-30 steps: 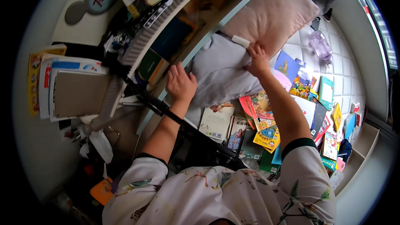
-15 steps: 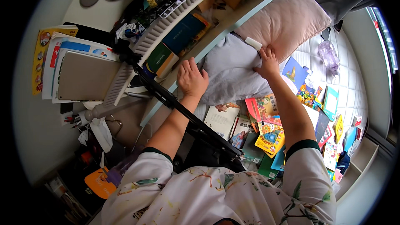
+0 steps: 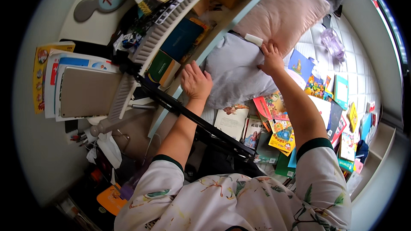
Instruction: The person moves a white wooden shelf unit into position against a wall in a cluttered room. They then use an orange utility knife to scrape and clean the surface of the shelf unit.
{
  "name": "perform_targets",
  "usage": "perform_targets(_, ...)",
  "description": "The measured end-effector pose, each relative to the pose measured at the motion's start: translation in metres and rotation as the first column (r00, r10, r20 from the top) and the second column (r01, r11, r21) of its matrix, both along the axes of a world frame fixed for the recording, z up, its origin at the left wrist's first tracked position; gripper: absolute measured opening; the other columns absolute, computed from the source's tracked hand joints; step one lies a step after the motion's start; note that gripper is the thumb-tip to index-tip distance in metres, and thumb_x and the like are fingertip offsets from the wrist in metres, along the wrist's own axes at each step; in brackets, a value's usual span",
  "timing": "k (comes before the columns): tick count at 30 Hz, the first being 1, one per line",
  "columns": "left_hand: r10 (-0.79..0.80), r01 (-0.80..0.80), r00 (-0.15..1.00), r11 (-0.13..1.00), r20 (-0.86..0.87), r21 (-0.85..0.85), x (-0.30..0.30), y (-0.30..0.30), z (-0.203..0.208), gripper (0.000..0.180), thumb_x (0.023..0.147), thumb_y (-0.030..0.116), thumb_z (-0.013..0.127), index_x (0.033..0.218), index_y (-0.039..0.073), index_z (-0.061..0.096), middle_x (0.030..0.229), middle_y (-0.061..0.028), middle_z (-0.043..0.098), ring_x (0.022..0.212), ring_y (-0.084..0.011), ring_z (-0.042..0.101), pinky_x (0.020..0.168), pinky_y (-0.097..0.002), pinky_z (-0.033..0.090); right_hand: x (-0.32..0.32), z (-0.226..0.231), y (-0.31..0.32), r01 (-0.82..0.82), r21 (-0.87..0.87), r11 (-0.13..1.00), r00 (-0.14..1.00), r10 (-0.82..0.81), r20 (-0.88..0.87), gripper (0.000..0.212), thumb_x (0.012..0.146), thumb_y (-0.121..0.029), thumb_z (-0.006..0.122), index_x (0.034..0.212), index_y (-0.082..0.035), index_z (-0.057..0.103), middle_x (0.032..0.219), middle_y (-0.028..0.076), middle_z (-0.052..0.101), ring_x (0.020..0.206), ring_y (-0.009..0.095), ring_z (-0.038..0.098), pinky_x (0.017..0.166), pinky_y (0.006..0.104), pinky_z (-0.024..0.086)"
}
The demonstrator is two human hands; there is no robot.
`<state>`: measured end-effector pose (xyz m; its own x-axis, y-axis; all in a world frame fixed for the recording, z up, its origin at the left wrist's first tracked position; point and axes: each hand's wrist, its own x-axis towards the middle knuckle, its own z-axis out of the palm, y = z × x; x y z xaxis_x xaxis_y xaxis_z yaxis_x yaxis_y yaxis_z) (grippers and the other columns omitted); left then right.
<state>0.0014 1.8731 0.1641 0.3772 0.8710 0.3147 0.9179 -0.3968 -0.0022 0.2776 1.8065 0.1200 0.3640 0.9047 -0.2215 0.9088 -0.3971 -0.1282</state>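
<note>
My right hand (image 3: 272, 58) is open, its fingers spread and pressed on the seam between a pink pillow (image 3: 282, 10) and a pale grey pillow (image 3: 233, 68). Beside its fingertips, a small white strip (image 3: 254, 39) lies between the two pillows. At the left, my left hand (image 3: 197, 81) rests by the pale blue-edged board (image 3: 214, 47) that runs alongside the bed. Its thumb stands apart from slightly bent fingers, and nothing shows in it. The fingertips lie over the board's edge, partly out of sight.
Books (image 3: 280, 139) lie scattered on the quilted white mattress (image 3: 353, 55), with a clear purple bottle (image 3: 333, 45) farther up. A black jointed arm (image 3: 201, 122) crosses over my left forearm. Left of the board are a shelf with books (image 3: 182, 38) and a tablet (image 3: 87, 92).
The whole view has shifted and turned slightly. Both hands keep about the same places by the board and pillows. The right fingers look a little more spread.
</note>
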Motion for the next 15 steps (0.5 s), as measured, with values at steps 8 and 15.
perform_targets(8, -0.034, 0.034, 0.999, 0.999, -0.015, 0.018, 0.005, -0.004, 0.001, 0.055, 0.068, 0.025, 0.070, 0.112, 0.003, 0.046, 0.100, -0.0130, 0.049, 0.094, -0.0308, 0.052, 0.077, -0.0392, 0.047, -0.002, 0.003, -0.011, 0.025, 0.027, 0.999, 0.999, -0.026, 0.025, 0.086, 0.065, -0.023, 0.077, 0.140, -0.011, 0.036, 0.151, 0.017, 0.017, 0.137, 0.036, 0.026, 0.105, 0.0380, 0.038)
perform_targets(15, -0.028, 0.029, 0.999, 0.999, -0.047, 0.020, 0.004, -0.006, 0.002, 0.054, 0.068, 0.024, 0.069, 0.111, 0.001, 0.046, 0.098, -0.0131, 0.049, 0.093, -0.0307, 0.052, 0.078, -0.0389, 0.046, -0.038, 0.035, -0.049, 0.100, 0.102, 0.990, 0.936, -0.059, -0.346, 0.062, 0.077, -0.027, 0.070, 0.129, -0.005, 0.047, 0.143, 0.023, 0.034, 0.126, 0.036, 0.043, 0.099, 0.0385, 0.043)
